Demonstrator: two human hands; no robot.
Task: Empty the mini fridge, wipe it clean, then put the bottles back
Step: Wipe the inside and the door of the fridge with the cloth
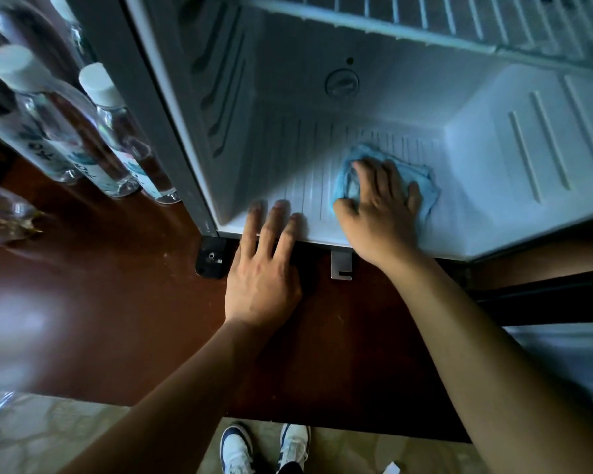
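The white ribbed plastic floor of the open mini fridge (pixel 308 186) is best wiped in overlapping passes toward its front lip, corners included. The clear white-capped bottles (pixel 83 131) stand outside, left of it. The crumpled blue cloth (pixel 415 176) is pressed flat under the right hand (pixel 377 213), fingers spread, not clenched; the left hand (pixel 264 268) rests straight-fingered on the lip.

Your right hand (pixel 379 213) covers the middle of the crumpled blue cloth (pixel 421 181), so you see only its edges. The white wire shelf (pixel 459 18) runs off the top edge. The clear plastic bottles with white caps (pixel 48 114) are blurred, labels unreadable, and one more (pixel 4 213) is cut by the left edge
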